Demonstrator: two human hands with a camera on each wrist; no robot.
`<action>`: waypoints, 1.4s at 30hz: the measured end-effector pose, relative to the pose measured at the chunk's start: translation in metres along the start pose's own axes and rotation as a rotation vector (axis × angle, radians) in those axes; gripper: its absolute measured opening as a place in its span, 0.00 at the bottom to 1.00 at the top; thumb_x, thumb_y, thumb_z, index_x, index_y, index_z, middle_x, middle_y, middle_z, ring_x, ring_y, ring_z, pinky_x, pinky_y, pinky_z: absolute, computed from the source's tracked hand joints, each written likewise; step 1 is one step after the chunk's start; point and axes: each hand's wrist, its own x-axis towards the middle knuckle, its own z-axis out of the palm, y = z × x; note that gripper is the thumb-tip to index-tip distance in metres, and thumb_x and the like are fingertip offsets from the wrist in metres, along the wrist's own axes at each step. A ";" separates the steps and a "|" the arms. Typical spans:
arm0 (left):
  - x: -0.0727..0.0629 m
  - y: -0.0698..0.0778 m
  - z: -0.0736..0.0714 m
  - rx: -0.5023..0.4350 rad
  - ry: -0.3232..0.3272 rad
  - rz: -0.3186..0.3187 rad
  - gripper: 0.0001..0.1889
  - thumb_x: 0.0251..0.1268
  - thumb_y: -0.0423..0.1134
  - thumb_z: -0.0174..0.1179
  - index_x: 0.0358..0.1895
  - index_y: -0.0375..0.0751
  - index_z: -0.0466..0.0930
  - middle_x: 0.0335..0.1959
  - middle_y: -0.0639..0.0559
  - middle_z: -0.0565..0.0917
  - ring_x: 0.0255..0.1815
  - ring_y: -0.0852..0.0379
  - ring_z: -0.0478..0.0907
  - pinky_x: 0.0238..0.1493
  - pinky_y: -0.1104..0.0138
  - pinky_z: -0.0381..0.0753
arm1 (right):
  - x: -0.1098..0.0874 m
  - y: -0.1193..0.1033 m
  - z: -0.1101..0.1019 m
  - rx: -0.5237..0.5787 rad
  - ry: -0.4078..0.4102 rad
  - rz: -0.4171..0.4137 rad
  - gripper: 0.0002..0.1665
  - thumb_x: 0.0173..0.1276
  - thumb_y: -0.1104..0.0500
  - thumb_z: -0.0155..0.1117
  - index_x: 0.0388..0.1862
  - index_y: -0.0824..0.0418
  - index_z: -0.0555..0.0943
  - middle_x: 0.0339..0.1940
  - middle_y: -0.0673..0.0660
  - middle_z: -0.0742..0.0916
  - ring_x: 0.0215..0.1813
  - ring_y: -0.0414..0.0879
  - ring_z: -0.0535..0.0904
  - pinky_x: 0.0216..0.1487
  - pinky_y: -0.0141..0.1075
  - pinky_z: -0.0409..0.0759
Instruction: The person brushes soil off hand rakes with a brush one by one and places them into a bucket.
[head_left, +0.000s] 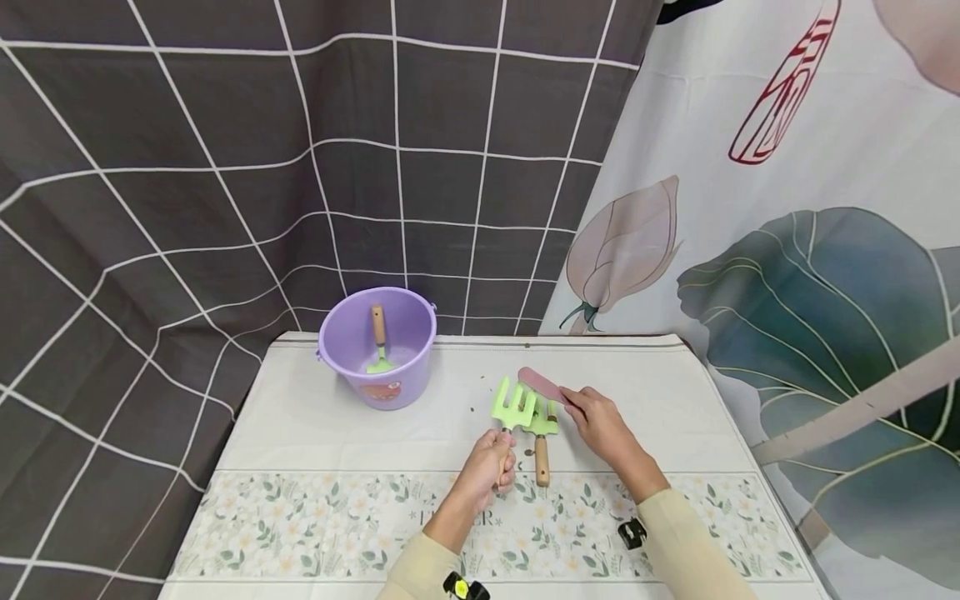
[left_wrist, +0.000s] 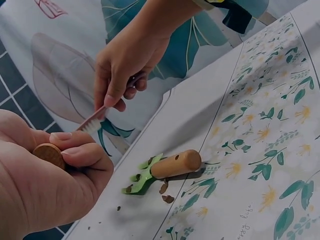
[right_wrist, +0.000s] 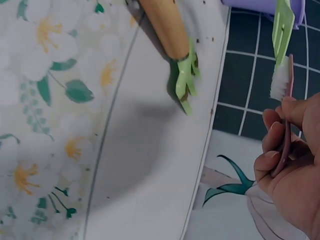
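Observation:
My left hand grips the wooden handle of a light green hand fork, tines pointing away from me. In the left wrist view the round handle end shows inside the curled fingers. A pink brush with white bristles is pinched in my right hand. Its head is close by the held fork's tines; contact is hard to tell. On the table below lies a second green fork with a wooden handle. Brown bits of dirt cling to its tines.
A purple bucket stands at the table's back left, with a green, wooden-handled tool leaning inside. Brown crumbs lie on the floral tablecloth near the second fork. Dark checked cloth hangs behind.

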 end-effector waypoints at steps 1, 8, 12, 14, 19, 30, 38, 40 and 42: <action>0.000 0.000 0.000 0.000 -0.002 -0.003 0.12 0.87 0.44 0.37 0.52 0.40 0.65 0.23 0.58 0.65 0.17 0.66 0.60 0.17 0.76 0.59 | 0.002 0.001 -0.001 -0.003 -0.003 0.015 0.20 0.76 0.63 0.64 0.64 0.65 0.82 0.38 0.58 0.86 0.35 0.44 0.79 0.34 0.39 0.80; 0.002 0.002 0.000 0.012 0.005 0.015 0.13 0.87 0.45 0.37 0.54 0.38 0.66 0.24 0.57 0.65 0.18 0.66 0.60 0.18 0.76 0.60 | 0.008 0.000 -0.013 0.004 0.025 0.060 0.21 0.77 0.62 0.63 0.66 0.65 0.80 0.42 0.59 0.86 0.36 0.44 0.78 0.34 0.39 0.79; 0.007 0.005 -0.002 0.011 0.019 0.026 0.13 0.87 0.44 0.37 0.54 0.38 0.66 0.24 0.57 0.65 0.18 0.66 0.60 0.18 0.76 0.60 | 0.000 -0.006 -0.016 0.026 0.022 -0.005 0.21 0.76 0.63 0.64 0.66 0.63 0.81 0.41 0.56 0.86 0.35 0.41 0.76 0.33 0.36 0.79; 0.009 0.006 -0.003 0.007 0.018 0.033 0.13 0.87 0.44 0.37 0.53 0.38 0.66 0.24 0.57 0.65 0.18 0.66 0.60 0.19 0.76 0.60 | -0.005 -0.009 -0.015 0.036 0.015 -0.046 0.21 0.76 0.63 0.64 0.66 0.63 0.81 0.40 0.55 0.85 0.34 0.39 0.75 0.31 0.33 0.78; 0.012 0.010 -0.005 -0.007 0.010 0.036 0.13 0.88 0.44 0.36 0.52 0.39 0.65 0.24 0.57 0.65 0.18 0.66 0.60 0.19 0.77 0.60 | -0.012 -0.010 -0.008 0.035 0.033 -0.093 0.21 0.74 0.64 0.66 0.64 0.63 0.82 0.38 0.53 0.84 0.32 0.37 0.73 0.27 0.29 0.75; 0.008 0.011 -0.005 -0.040 -0.005 0.041 0.13 0.87 0.44 0.38 0.51 0.38 0.66 0.23 0.58 0.65 0.16 0.67 0.60 0.16 0.77 0.60 | 0.002 -0.003 -0.004 -0.001 0.044 -0.013 0.21 0.75 0.64 0.65 0.65 0.64 0.82 0.38 0.56 0.85 0.34 0.42 0.77 0.33 0.37 0.80; 0.006 0.012 -0.002 -0.040 -0.022 0.041 0.12 0.87 0.44 0.39 0.50 0.38 0.65 0.22 0.58 0.65 0.16 0.67 0.60 0.18 0.76 0.59 | 0.011 -0.001 -0.007 0.013 0.075 0.070 0.21 0.76 0.63 0.64 0.66 0.65 0.80 0.42 0.61 0.86 0.37 0.48 0.79 0.37 0.43 0.81; 0.006 0.013 -0.003 -0.045 -0.014 0.037 0.12 0.87 0.44 0.38 0.50 0.39 0.66 0.23 0.58 0.65 0.17 0.67 0.61 0.18 0.77 0.60 | 0.008 -0.002 -0.008 0.023 0.088 0.059 0.21 0.76 0.63 0.64 0.66 0.65 0.80 0.43 0.60 0.86 0.39 0.48 0.81 0.38 0.44 0.82; 0.007 0.014 -0.003 -0.050 -0.004 0.034 0.13 0.87 0.45 0.38 0.51 0.39 0.65 0.23 0.58 0.65 0.17 0.67 0.61 0.17 0.77 0.60 | 0.003 -0.004 -0.009 0.035 0.092 0.028 0.22 0.76 0.63 0.64 0.67 0.63 0.80 0.44 0.59 0.86 0.40 0.46 0.81 0.38 0.42 0.83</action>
